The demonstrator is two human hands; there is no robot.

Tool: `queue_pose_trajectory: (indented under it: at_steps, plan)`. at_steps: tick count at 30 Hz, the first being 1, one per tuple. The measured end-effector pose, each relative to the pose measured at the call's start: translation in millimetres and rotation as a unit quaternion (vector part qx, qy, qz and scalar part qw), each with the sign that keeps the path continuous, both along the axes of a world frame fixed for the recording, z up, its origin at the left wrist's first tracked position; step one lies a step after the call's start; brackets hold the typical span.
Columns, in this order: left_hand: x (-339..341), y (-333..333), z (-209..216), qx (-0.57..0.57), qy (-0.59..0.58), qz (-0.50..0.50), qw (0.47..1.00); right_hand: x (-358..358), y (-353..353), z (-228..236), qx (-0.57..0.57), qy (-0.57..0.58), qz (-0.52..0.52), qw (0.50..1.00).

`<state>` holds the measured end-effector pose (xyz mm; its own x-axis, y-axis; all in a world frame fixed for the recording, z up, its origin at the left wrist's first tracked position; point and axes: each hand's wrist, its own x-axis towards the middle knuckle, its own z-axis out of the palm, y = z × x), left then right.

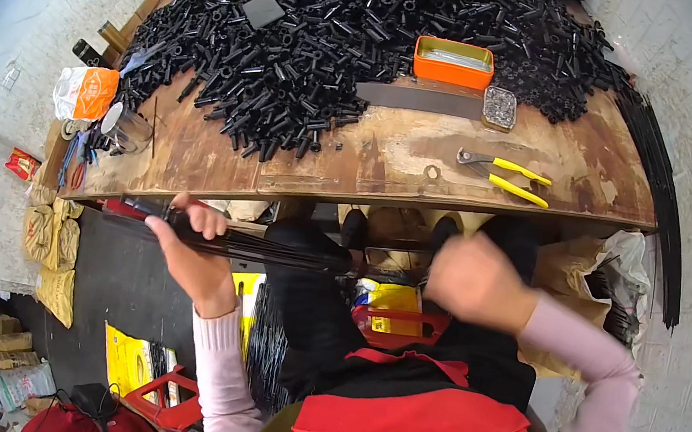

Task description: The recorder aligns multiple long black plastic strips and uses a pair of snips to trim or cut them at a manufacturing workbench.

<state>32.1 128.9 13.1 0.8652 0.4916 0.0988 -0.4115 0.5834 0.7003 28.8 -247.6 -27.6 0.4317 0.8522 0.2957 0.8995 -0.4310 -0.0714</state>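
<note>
Below the near edge of the wooden table, my left hand (204, 260) is closed round a long dark bundle of thin rods (288, 253), which looks like a folded umbrella frame. It lies nearly level above my lap, its thicker black and reddish end at the left. To the right of the bundle's far end is my right hand (478, 281), curled but smeared by motion. Whether its fingers hold anything does not show. Yellow-handled pliers (521, 168) lie on the tabletop (392, 164) in front of my right hand.
A large heap of short black tubular parts (322, 36) covers the table's back. Beside it stand an orange tin (453, 72) and a small box of metal bits (499, 109). Long black rods (664, 198) overhang the right edge. A red stool (177, 413) stands lower left.
</note>
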Motion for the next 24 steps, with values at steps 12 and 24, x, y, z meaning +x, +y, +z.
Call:
queue_pose_trajectory:
  at_steps: [12, 24]
  plan:
    - [6.3, -132.2, -180.9, -0.438, 0.151, -0.308, 0.831, -72.3, -83.4, 44.4, 0.622, 0.369, -0.292, 0.626]
    - [-58.5, -154.8, -145.3, 0.233, 0.123, -0.339, 0.903, -68.9, 52.4, -18.9, 0.461, 0.52, -0.207, 0.688]
